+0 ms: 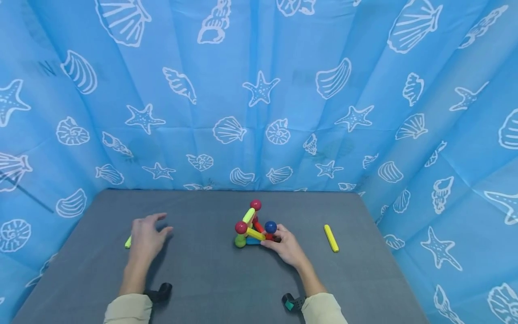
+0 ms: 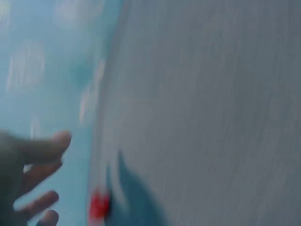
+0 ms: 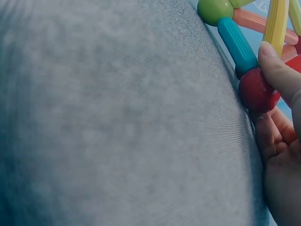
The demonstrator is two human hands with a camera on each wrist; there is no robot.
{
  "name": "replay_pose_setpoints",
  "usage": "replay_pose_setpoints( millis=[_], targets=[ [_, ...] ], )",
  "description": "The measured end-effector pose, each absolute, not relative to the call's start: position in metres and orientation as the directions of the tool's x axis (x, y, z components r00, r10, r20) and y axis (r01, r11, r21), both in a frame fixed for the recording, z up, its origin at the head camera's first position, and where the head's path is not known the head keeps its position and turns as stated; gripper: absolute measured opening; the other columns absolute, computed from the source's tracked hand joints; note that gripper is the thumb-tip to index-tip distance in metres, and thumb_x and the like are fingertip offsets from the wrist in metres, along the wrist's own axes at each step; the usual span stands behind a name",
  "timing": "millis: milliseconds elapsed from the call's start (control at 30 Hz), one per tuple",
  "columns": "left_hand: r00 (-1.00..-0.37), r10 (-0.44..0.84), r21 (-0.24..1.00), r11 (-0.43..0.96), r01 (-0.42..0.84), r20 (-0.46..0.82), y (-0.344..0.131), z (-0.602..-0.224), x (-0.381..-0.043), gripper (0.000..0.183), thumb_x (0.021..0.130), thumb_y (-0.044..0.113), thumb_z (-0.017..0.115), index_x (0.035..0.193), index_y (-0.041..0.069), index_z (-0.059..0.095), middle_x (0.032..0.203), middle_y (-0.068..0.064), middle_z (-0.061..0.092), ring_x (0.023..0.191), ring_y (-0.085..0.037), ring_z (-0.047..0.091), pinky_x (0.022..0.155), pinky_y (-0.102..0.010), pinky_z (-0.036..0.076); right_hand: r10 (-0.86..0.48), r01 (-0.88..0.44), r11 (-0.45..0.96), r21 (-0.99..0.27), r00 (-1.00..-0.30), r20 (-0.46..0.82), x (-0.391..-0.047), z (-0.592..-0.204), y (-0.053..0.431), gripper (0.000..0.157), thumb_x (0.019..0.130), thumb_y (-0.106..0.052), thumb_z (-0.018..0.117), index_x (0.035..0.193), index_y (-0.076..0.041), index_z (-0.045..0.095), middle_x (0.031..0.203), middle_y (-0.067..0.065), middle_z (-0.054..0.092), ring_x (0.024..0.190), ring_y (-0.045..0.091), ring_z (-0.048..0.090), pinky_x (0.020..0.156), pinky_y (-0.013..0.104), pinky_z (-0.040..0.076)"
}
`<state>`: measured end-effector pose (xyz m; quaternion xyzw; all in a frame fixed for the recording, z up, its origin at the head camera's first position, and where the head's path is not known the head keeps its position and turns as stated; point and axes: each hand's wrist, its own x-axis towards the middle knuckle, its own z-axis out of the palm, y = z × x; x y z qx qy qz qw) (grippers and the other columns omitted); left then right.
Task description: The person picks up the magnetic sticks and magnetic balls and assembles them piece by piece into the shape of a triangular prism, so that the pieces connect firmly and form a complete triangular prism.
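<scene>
Near the middle of the table, a ball-and-rod toy structure (image 1: 255,234) joins red, green and blue balls with yellow, red and blue rods. My right hand (image 1: 285,248) grips it at its right corner. In the right wrist view, the thumb (image 3: 277,70) lies against a yellow rod (image 3: 275,28), with curled fingers by a dark red ball (image 3: 257,89). A teal rod (image 3: 237,44) runs from that ball to a green ball (image 3: 215,10). My left hand (image 1: 146,238) is over the table's left side, holding nothing, its fingers apart and loosely bent.
A yellow-green rod (image 1: 128,242) lies partly hidden behind the left hand. Another yellow rod (image 1: 331,238) lies to the right of the structure. A blurred red thing (image 2: 99,206) shows in the left wrist view. Blue shell-patterned curtains (image 1: 259,153) border the grey table (image 1: 210,288).
</scene>
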<state>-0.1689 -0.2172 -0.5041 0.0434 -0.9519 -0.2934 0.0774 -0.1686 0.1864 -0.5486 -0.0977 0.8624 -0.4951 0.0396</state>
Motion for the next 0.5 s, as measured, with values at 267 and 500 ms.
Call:
replay_pose_setpoints(
  millis=[267, 500],
  targets=[
    [-0.998, -0.061, 0.482, 0.874, -0.059, -0.011, -0.272, -0.519, -0.179, 0.053, 0.090, -0.008, 0.055, 0.143, 0.001, 0.054, 0.144, -0.033, 0.052, 0.143, -0.058, 0.022, 0.103, -0.077, 0.015, -0.193, -0.122, 0.496, -0.859, -0.981, 0.027, -0.168, -0.547, 0.187, 0.018, 0.088, -0.030, 0.081, 0.103, -0.021, 0.078, 0.109, -0.002, 0.062, 0.098, 0.014, 0.055, 0.086, 0.025, 0.047],
    [-0.996, -0.025, 0.356, 0.934, 0.005, 0.082, -0.236, -0.523, -0.182, 0.031, 0.093, 0.009, 0.071, 0.123, 0.000, 0.069, 0.122, -0.029, 0.066, 0.120, -0.053, 0.046, 0.098, -0.072, 0.028, -0.207, -0.140, 0.494, -0.858, -0.977, 0.040, -0.168, -0.551, 0.187, 0.019, 0.089, -0.032, 0.079, 0.104, -0.021, 0.078, 0.109, -0.002, 0.061, 0.099, 0.014, 0.055, 0.086, 0.025, 0.048]
  ],
)
